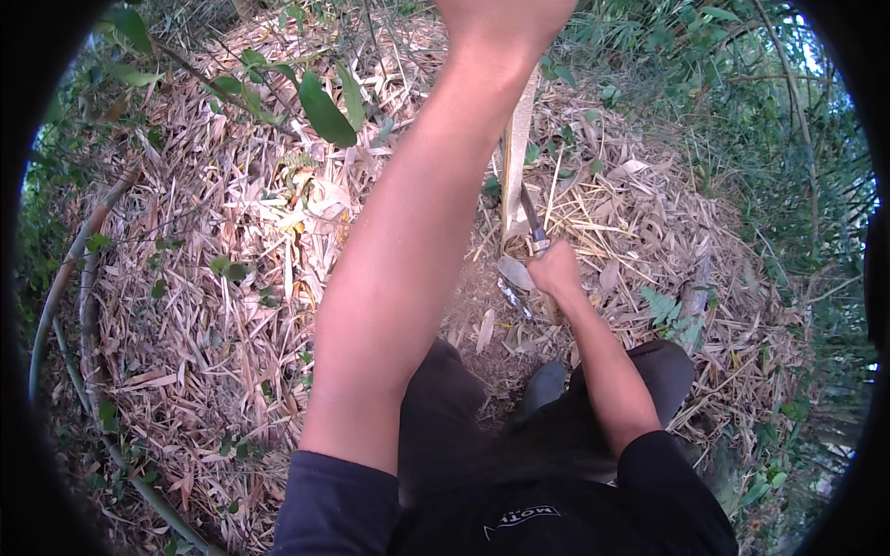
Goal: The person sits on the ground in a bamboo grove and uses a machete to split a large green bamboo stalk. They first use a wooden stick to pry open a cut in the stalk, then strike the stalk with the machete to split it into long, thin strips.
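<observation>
My right hand (554,267) is closed round the handle of a knife with a dark narrow blade (530,208) and a metal collar at the grip. The blade points away from me and lies along the right side of a pale, split bamboo piece (515,190). That piece stands roughly upright, its lower end near the ground and its upper part passing behind my left wrist. My left arm is stretched far forward, and my left hand (505,17) is cut off by the top edge. Its fingers are out of view, so what it holds is hidden.
Dry fallen leaves (213,306) cover the ground. Pale shavings (593,218) lie right of the bamboo piece. A grey oval thing (515,273) sits below its lower end, near my dark boot (544,382). A leafy branch (324,109) hangs at upper left; curved stems (65,278) rise at far left.
</observation>
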{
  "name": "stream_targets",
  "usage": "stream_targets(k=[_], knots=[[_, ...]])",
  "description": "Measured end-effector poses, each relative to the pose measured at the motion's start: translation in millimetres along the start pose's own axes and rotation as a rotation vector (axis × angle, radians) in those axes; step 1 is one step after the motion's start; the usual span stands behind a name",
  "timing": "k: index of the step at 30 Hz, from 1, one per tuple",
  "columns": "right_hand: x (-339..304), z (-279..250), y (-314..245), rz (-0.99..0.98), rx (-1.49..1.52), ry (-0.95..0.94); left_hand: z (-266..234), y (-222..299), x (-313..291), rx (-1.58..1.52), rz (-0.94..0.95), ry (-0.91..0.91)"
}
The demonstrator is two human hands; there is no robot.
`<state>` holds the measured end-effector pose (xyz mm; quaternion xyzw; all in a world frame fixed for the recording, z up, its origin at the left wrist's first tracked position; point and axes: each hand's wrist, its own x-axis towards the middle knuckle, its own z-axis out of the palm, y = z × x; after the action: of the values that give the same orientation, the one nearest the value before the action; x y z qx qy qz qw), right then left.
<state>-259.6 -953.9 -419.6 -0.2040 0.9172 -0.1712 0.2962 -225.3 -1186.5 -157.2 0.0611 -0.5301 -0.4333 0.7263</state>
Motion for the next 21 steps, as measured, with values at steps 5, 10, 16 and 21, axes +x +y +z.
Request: stream_targets(k=[5, 10, 16, 21], knots=[[-26.2, 26.0, 30.4, -0.170, 0.313, 0.138, 4.5, -6.1, -4.2, 0.094, -0.041, -0.099], [-19.7, 34.0, 55.3, -0.084, 0.487, 0.003, 6.3, -21.9, 3.1, 0.091, 0.030, -0.091], [-20.0, 18.4, 44.7, 0.075, 0.405, -0.055, 37.2, 6.2, -22.9, -0.104, -0.079, -0.148], [-23.8, -67.8, 1.5, 0.107, 0.440, -0.274, 73.2, 14.7, -47.7, -0.175, 0.071, -0.185]])
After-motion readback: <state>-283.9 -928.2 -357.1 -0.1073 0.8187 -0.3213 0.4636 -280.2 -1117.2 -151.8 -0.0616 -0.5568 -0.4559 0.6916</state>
